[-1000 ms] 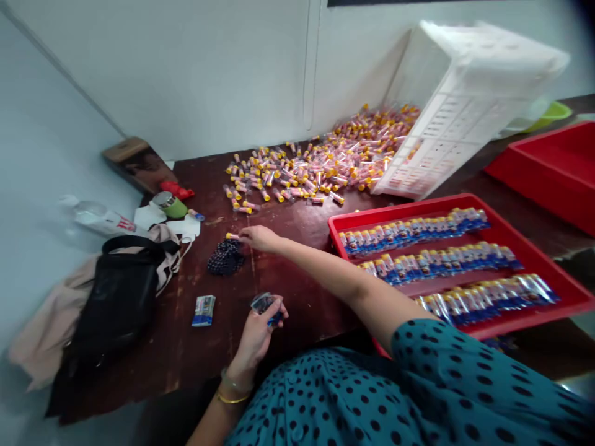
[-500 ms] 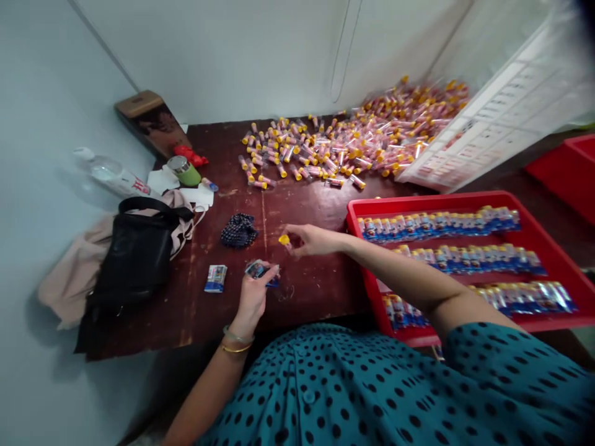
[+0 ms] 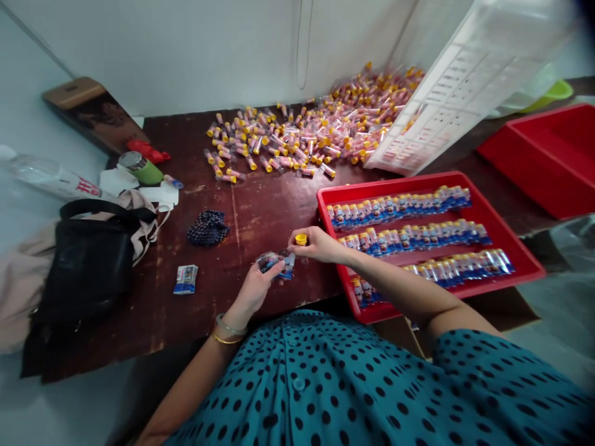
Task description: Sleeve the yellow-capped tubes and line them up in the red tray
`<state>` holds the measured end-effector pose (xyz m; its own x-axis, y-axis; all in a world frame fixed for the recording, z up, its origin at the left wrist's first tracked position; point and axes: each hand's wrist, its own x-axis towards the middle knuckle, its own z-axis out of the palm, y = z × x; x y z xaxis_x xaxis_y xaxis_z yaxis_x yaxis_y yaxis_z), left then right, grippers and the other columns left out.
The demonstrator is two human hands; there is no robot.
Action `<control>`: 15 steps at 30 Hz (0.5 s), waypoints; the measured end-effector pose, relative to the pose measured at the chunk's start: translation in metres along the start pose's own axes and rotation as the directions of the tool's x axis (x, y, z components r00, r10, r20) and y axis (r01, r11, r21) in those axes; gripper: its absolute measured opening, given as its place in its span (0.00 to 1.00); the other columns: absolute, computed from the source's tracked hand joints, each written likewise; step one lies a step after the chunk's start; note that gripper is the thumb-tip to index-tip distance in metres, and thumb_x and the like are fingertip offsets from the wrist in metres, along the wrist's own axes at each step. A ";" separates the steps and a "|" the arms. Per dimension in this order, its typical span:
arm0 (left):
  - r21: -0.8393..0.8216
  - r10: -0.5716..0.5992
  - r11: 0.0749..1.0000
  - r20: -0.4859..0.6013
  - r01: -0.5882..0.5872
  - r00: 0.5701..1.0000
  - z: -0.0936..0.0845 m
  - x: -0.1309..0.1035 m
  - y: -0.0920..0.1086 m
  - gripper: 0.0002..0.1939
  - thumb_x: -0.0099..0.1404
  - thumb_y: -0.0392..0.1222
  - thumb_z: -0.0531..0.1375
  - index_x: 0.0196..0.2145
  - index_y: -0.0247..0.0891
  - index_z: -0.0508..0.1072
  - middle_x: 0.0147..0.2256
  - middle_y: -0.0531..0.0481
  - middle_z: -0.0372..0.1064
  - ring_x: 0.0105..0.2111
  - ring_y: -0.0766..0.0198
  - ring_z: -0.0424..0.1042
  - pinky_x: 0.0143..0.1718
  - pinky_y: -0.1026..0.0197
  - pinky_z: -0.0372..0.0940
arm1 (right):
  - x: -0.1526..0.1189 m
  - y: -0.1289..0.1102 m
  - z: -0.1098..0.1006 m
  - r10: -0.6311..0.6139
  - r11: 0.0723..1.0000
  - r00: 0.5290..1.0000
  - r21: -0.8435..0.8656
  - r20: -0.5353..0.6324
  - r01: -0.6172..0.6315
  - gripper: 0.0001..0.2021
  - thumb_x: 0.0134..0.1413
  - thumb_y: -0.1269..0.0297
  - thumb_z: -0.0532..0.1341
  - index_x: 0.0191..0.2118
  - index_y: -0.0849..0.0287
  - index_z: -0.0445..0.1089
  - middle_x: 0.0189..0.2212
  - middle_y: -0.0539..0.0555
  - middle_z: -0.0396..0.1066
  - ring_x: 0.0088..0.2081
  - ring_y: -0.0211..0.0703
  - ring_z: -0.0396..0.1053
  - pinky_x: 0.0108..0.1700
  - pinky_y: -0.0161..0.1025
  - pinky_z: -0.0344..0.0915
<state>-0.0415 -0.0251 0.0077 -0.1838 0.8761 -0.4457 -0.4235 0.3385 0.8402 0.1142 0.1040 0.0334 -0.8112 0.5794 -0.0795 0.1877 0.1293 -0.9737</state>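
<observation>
Wide strip of tabletop (image 3: 269, 201) is lying open between tube pile (image 3: 297, 139) and right hand (image 3: 318, 244), with red tray (image 3: 395, 184) closing its right end. Dark cloth (image 3: 207, 227) is standing in way at left; narrow lane is running between it and packets (image 3: 185, 279). Right forearm (image 3: 400, 279) is crossing over red tray. Tilted white crate (image 3: 432, 111) is blocking access behind. Black bag (image 3: 86, 260) is crowding far left.

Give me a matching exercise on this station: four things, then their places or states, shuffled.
1. left hand
2. right hand
3. white crate
4. speckled cloth

A. tilted, beyond the red tray
B. crumpled on the table
C. holding a yellow-capped piece
D. holding blue-and-clear packaging

Pairs: 1-D, 2-C, 3-A, 4-B
</observation>
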 end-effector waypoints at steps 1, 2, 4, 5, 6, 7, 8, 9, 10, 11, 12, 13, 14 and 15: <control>0.035 -0.022 0.999 0.023 0.021 1.000 -0.002 0.000 0.000 0.17 0.47 0.48 0.73 0.32 0.35 0.78 0.27 0.52 0.75 0.25 0.65 0.70 0.26 0.63 0.65 | -0.002 -0.001 -0.003 -0.005 1.000 1.000 0.016 -0.010 0.005 0.11 0.53 0.58 0.64 0.32 0.62 0.69 0.24 0.46 0.66 0.26 0.33 0.62 0.30 0.32 0.58; 0.065 -0.034 0.997 0.038 0.031 0.999 -0.003 0.001 0.000 0.17 0.48 0.48 0.73 0.30 0.35 0.77 0.26 0.53 0.74 0.24 0.65 0.70 0.25 0.63 0.64 | -0.005 -0.003 -0.006 -0.010 0.999 1.000 0.038 -0.023 0.011 0.12 0.54 0.57 0.64 0.35 0.62 0.69 0.25 0.46 0.67 0.27 0.34 0.62 0.31 0.32 0.59; 0.096 -0.023 0.995 0.038 0.019 0.999 -0.006 0.004 -0.003 0.16 0.47 0.48 0.74 0.28 0.35 0.77 0.26 0.52 0.73 0.25 0.65 0.69 0.26 0.63 0.64 | -0.011 -0.006 -0.013 -0.005 0.996 0.999 0.090 -0.049 0.010 0.14 0.58 0.55 0.62 0.43 0.59 0.65 0.29 0.47 0.69 0.26 0.34 0.64 0.30 0.32 0.61; 0.100 -0.007 0.995 0.029 0.004 1.000 -0.008 0.005 -0.004 0.16 0.46 0.48 0.74 0.28 0.35 0.77 0.27 0.52 0.73 0.26 0.65 0.70 0.26 0.64 0.64 | -0.014 -0.008 -0.017 0.006 0.994 0.998 0.105 -0.058 0.000 0.15 0.60 0.54 0.60 0.46 0.59 0.64 0.30 0.47 0.69 0.25 0.34 0.64 0.29 0.32 0.61; 0.107 0.008 0.994 0.027 -0.011 1.000 -0.009 0.007 -0.005 0.16 0.46 0.47 0.74 0.27 0.35 0.77 0.27 0.52 0.73 0.27 0.65 0.69 0.27 0.64 0.63 | -0.017 -0.010 -0.023 0.015 0.994 0.998 0.108 -0.064 -0.008 0.15 0.62 0.53 0.58 0.47 0.58 0.64 0.31 0.48 0.70 0.25 0.33 0.63 0.28 0.32 0.61; 0.118 0.020 0.993 0.033 -0.024 0.999 -0.010 0.008 -0.006 0.15 0.46 0.46 0.74 0.26 0.35 0.77 0.26 0.53 0.72 0.27 0.66 0.69 0.28 0.64 0.63 | -0.020 -0.011 -0.029 0.012 0.995 0.998 0.096 -0.067 -0.005 0.14 0.63 0.53 0.57 0.47 0.58 0.65 0.31 0.49 0.70 0.25 0.33 0.64 0.28 0.33 0.62; 0.130 0.030 0.991 0.040 -0.035 0.999 -0.011 0.009 -0.007 0.15 0.45 0.45 0.75 0.25 0.35 0.76 0.25 0.53 0.72 0.27 0.67 0.68 0.29 0.64 0.62 | -0.023 -0.012 -0.035 -0.004 0.997 0.997 0.076 -0.076 0.009 0.14 0.63 0.54 0.59 0.45 0.59 0.67 0.32 0.50 0.71 0.27 0.34 0.65 0.30 0.33 0.63; 0.141 0.035 0.989 0.049 -0.042 0.998 -0.011 0.010 -0.007 0.14 0.44 0.43 0.75 0.24 0.35 0.76 0.24 0.54 0.71 0.26 0.67 0.67 0.29 0.64 0.62 | -0.027 -0.013 -0.041 -0.024 0.998 0.996 0.060 -0.091 0.030 0.13 0.61 0.54 0.61 0.44 0.59 0.69 0.34 0.51 0.72 0.30 0.35 0.67 0.33 0.34 0.65; 0.151 0.035 0.988 0.057 -0.044 0.998 -0.011 0.010 -0.007 0.14 0.43 0.41 0.75 0.23 0.35 0.75 0.24 0.54 0.70 0.26 0.68 0.66 0.29 0.64 0.61 | -0.029 -0.014 -0.045 -0.041 0.997 0.993 0.060 -0.110 0.048 0.13 0.60 0.55 0.63 0.43 0.59 0.70 0.35 0.52 0.72 0.33 0.37 0.69 0.36 0.35 0.66; 0.155 0.031 0.987 0.063 -0.041 0.998 -0.011 0.011 -0.006 0.14 0.42 0.40 0.75 0.23 0.35 0.75 0.23 0.55 0.70 0.25 0.68 0.65 0.29 0.64 0.61 | -0.032 -0.014 -0.049 -0.046 0.995 0.990 0.082 -0.130 0.057 0.13 0.58 0.56 0.64 0.44 0.59 0.71 0.37 0.53 0.73 0.36 0.38 0.70 0.38 0.35 0.67; 0.155 0.025 0.987 0.068 -0.035 0.997 -0.010 0.011 -0.005 0.14 0.41 0.40 0.75 0.23 0.35 0.75 0.24 0.55 0.69 0.25 0.68 0.65 0.29 0.64 0.61 | -0.034 -0.013 -0.051 -0.037 0.990 0.988 0.130 -0.149 0.057 0.14 0.58 0.57 0.65 0.45 0.59 0.71 0.37 0.53 0.73 0.38 0.39 0.71 0.39 0.36 0.67; 0.151 0.018 0.988 0.072 -0.029 0.997 -0.009 0.011 -0.005 0.14 0.41 0.39 0.75 0.23 0.35 0.74 0.24 0.54 0.70 0.25 0.68 0.64 0.29 0.64 0.60 | -0.036 -0.013 -0.052 -0.017 0.979 0.986 0.198 -0.164 0.049 0.15 0.57 0.57 0.65 0.46 0.59 0.70 0.37 0.53 0.73 0.38 0.39 0.71 0.39 0.36 0.68; 0.149 0.011 0.989 0.081 -0.023 0.997 -0.008 0.011 -0.004 0.15 0.40 0.39 0.75 0.23 0.35 0.74 0.24 0.54 0.70 0.25 0.68 0.64 0.29 0.64 0.60 | -0.037 -0.012 -0.051 0.007 0.961 0.985 0.274 -0.174 0.042 0.16 0.57 0.57 0.65 0.47 0.59 0.69 0.36 0.52 0.73 0.37 0.39 0.72 0.37 0.35 0.68; 0.150 0.008 0.988 0.092 -0.022 0.996 -0.006 0.010 -0.003 0.15 0.41 0.39 0.75 0.23 0.35 0.74 0.25 0.54 0.69 0.25 0.68 0.64 0.29 0.64 0.60 | -0.037 -0.012 -0.049 0.023 0.938 0.984 0.344 -0.177 0.039 0.16 0.56 0.57 0.66 0.48 0.58 0.68 0.36 0.52 0.73 0.36 0.38 0.72 0.36 0.34 0.68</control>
<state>-0.0477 -0.0190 -0.0014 -0.1050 0.9066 -0.4086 -0.2814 0.3670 0.8866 0.1689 0.1204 0.0584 -0.6958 0.7154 -0.0632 -0.0461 -0.1323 -0.9901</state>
